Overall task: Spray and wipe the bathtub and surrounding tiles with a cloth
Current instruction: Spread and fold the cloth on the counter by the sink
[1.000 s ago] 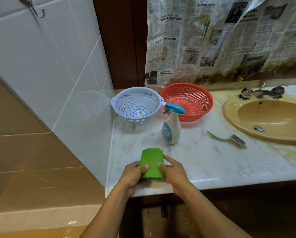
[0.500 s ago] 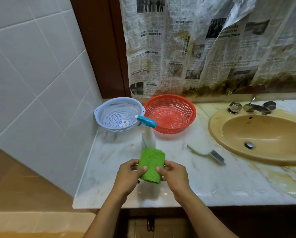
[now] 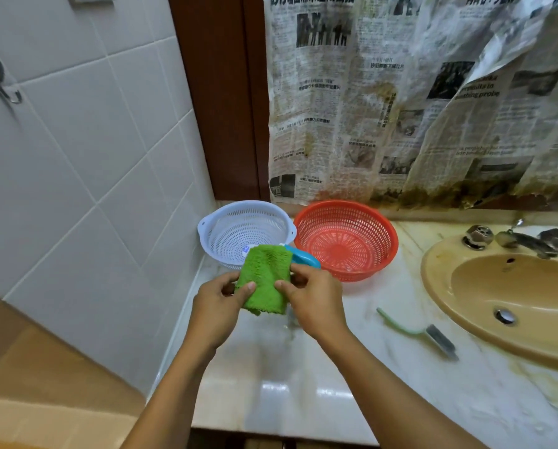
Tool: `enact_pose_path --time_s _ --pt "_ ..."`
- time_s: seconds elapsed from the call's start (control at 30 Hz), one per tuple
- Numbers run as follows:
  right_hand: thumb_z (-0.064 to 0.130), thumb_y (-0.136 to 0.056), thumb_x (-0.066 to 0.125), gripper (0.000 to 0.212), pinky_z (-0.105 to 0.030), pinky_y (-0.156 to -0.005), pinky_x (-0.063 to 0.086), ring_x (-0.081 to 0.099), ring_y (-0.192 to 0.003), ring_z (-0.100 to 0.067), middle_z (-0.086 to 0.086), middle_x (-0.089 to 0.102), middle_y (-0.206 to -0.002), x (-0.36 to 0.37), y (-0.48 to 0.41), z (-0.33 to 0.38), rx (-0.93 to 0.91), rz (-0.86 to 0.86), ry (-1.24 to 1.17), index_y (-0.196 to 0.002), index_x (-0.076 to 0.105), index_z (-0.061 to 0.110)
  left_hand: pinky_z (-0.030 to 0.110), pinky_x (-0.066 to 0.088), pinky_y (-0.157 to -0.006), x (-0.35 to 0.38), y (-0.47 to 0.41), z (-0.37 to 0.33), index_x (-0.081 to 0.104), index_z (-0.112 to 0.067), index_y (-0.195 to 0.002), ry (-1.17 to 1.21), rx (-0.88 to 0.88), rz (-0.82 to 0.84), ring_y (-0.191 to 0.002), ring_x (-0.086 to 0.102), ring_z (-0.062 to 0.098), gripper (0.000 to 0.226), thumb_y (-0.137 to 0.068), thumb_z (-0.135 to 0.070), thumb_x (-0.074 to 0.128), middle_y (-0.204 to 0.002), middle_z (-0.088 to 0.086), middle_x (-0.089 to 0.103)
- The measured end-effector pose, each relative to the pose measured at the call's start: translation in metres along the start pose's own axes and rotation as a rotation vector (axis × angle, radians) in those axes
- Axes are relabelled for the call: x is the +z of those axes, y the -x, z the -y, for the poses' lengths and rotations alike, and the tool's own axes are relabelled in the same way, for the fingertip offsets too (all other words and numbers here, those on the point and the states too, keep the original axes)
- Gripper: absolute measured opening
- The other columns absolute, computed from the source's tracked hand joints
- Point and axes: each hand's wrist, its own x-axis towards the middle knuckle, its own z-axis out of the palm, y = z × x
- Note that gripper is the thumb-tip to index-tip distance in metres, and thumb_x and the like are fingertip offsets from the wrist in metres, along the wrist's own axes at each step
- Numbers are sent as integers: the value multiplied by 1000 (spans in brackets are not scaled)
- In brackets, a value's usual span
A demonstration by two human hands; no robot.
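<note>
Head view. Green microfibre cloth (image 3: pixel 266 283), folded to a pad, is held above the marble table (image 3: pixel 303 390), in front of the white colander (image 3: pixel 238 231). Left hand (image 3: pixel 217 299) pinches its left edge, thumb on top. Right hand (image 3: pixel 315 299) pinches the right edge likewise. Fingers (image 3: pixel 248 288) of both are curled onto the fabric.

Spray bottle (image 3: pixel 305 259): only the blue trigger head shows, just behind the cloth.

Judgement: cloth is light, soft, floppy and unlikely to slip. Grip it by the folded edges or bunch it in one palm. Bottle is probably smooth plastic; take it at the neck under the trigger.
</note>
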Motion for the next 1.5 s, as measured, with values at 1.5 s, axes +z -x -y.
enact_pose_path --time_s 1.5 --pt "5 -79 67 25 -32 -82 55 69 -94 -29 -11 76 -92 207 -224 -47 560 70 139 -94 81 18 37 50 -84 -19 -239 48 67 -19 -102 -984 -109 -54 -102 66 29 27 -92 -6 47 -109 4 70"
